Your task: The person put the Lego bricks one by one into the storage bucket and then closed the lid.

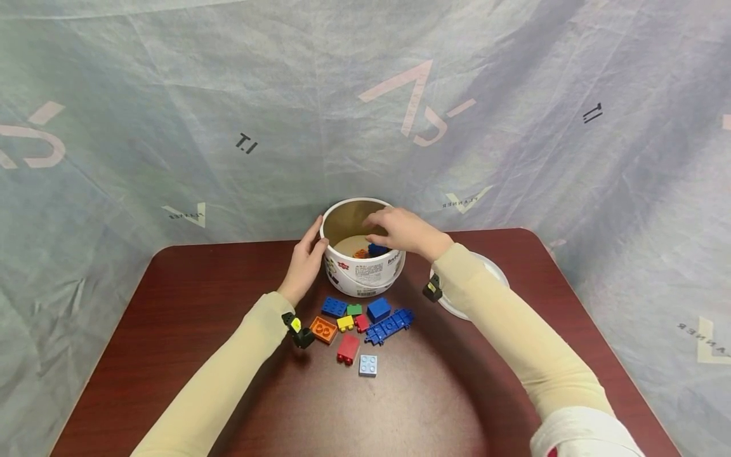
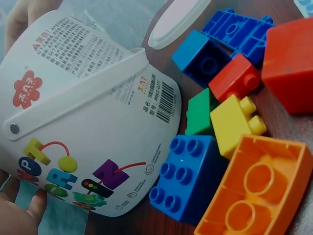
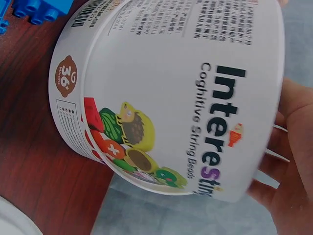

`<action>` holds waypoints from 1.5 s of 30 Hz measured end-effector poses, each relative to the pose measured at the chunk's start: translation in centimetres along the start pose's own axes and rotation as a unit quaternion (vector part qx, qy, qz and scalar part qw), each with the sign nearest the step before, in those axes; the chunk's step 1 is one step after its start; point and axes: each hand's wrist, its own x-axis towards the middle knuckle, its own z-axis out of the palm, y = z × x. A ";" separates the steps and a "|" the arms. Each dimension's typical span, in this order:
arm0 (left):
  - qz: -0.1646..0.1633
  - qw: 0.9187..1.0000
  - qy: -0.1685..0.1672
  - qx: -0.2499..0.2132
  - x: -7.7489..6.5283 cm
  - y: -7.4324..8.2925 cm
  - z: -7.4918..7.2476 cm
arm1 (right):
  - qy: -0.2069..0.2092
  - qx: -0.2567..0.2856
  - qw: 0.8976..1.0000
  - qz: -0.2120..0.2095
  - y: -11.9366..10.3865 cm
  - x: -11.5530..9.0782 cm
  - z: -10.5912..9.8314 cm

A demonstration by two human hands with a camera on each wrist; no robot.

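Note:
A white round bucket (image 1: pixel 362 279) with printed sides and a white handle stands near the table's back edge. My left hand (image 1: pixel 302 263) rests against its left side, thumb by the rim; fingers touch the wall in the left wrist view. Over the opening, my right hand (image 1: pixel 405 231) reaches in from the right with fingers spread apart. Beneath it, a blue brick (image 1: pixel 376 249) and an orange brick (image 1: pixel 360 254) lie inside. In the right wrist view, the rim partly hides the right fingers, and I see nothing held.
In front of the bucket lie a blue brick (image 2: pixel 183 178), green brick (image 2: pixel 199 112), yellow brick (image 2: pixel 229 125), orange brick (image 1: pixel 323 330), red bricks, a light blue brick (image 1: pixel 368 365) and a blue plate-like piece (image 1: pixel 389 327). A white lid (image 1: pixel 491 266) lies under the right forearm.

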 end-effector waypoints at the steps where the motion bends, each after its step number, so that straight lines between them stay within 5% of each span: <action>1: 0.001 1.000 -0.001 0.000 0.0 0.0 0.0 | 0.005 0.000 1.000 -0.006 -0.1 -0.2 -0.2; 22: 0.003 1.000 -0.008 -0.002 -0.1 -0.3 -0.2 | 0.081 0.017 0.995 -0.053 -1.5 -7.1 -2.2; 34: 0.005 1.000 -0.013 0.010 -0.4 0.0 -0.1 | 0.099 0.030 0.992 -0.078 -2.4 -10.4 -0.5; 45: 0.003 1.000 -0.012 0.007 -0.5 -0.2 0.0 | 0.065 0.040 0.993 -0.091 -2.9 -11.4 2.7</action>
